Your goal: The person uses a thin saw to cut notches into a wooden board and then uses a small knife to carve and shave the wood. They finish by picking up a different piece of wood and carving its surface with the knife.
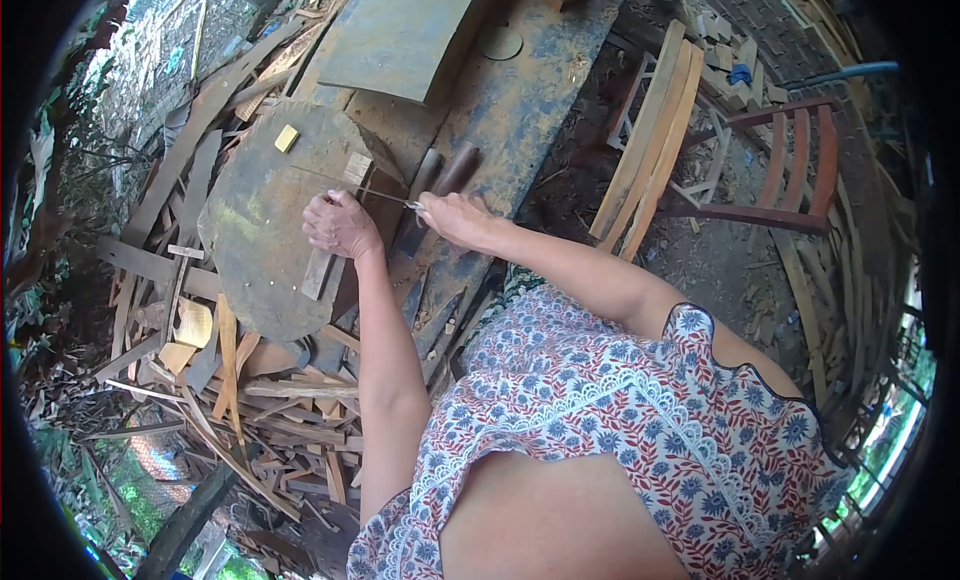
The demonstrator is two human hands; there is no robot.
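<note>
My left hand (340, 223) is closed around a short wooden bar (322, 274) and presses it onto a broad chopping-block stump (250, 205). The bar's pale far end (357, 167) shows beyond my knuckles. In my closed right hand (455, 220) is the grip of a handsaw, seen almost edge-on. Its thin blade (385, 194) runs leftward across the bar, just beyond my left hand. The blade's contact with the wood is too fine to make out. A small yellow block (286, 138) lies on the stump near its far edge.
Two dark cylinders (460, 168) lie on a worn workbench (540, 80) right of the stump. A large wooden box (400, 40) and a round disc (502, 43) are farther back. Long planks (650, 140) and a wooden chair (790, 165) stand right. Scrap wood (300, 420) piles up left and below.
</note>
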